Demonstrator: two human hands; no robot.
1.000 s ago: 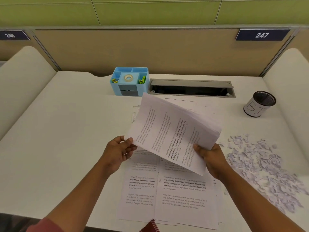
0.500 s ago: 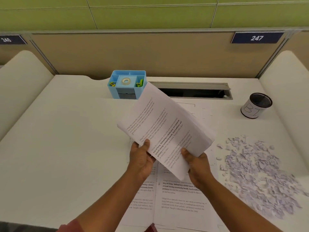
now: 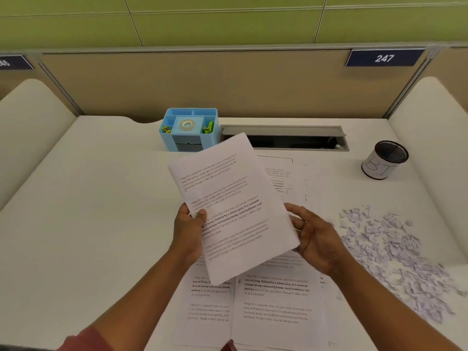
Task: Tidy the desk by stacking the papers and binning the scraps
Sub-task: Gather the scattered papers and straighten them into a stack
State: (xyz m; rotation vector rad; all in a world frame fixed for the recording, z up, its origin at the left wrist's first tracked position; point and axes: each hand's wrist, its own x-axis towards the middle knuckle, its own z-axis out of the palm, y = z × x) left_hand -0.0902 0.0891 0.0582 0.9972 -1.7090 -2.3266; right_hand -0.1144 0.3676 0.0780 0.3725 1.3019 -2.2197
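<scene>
The left hand (image 3: pixel 188 229) pinches the sheaf (image 3: pixel 233 209) at its left edge, thumb on top, holding it tilted above the loose sheets (image 3: pixel 276 295) on the desk (image 3: pixel 83 211); the right hand (image 3: pixel 314 239) is spread, fingers straight against the sheaf's right edge. The sheaf looks light and floppy, likely to sag or fan if held by one corner, so both long edges are the best hold. The scraps (image 3: pixel 390 249) lie heaped to the right, tiny and easily scattered, near the bin (image 3: pixel 385 160). The desk is smooth and white, between beige partitions, with a blue organiser (image 3: pixel 190 130) behind
</scene>
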